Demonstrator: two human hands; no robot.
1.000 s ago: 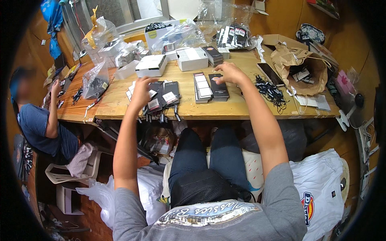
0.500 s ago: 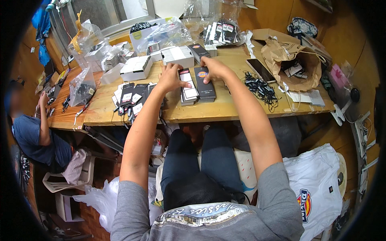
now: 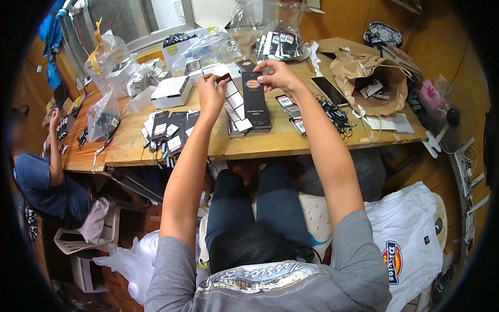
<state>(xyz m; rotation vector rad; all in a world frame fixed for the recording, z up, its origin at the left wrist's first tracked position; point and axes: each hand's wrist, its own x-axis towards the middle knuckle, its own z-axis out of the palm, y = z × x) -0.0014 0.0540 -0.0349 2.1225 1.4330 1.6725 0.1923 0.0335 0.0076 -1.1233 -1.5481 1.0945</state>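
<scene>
Between finger and thumb, my left hand pinches the top of a long white hang tag with a black-lined grid, tilted over its stack. My right hand grips the upper end of a long black hang tag with a coloured logo. That tag is raised at its top above a stack of black tags. Side by side, the two held tags nearly touch. Below the white one, the stack of white tags is mostly covered.
Loose tags with strings lie left; small tags and tangled black strings lie right. Behind are white boxes of cards and plastic bags. A phone and paper bag sit further right. Another person sits far left.
Both hands have risen from the two stacks, each lifting a tag by its top end. Small tags at the right now show beside my right forearm. The view has shifted slightly.
</scene>
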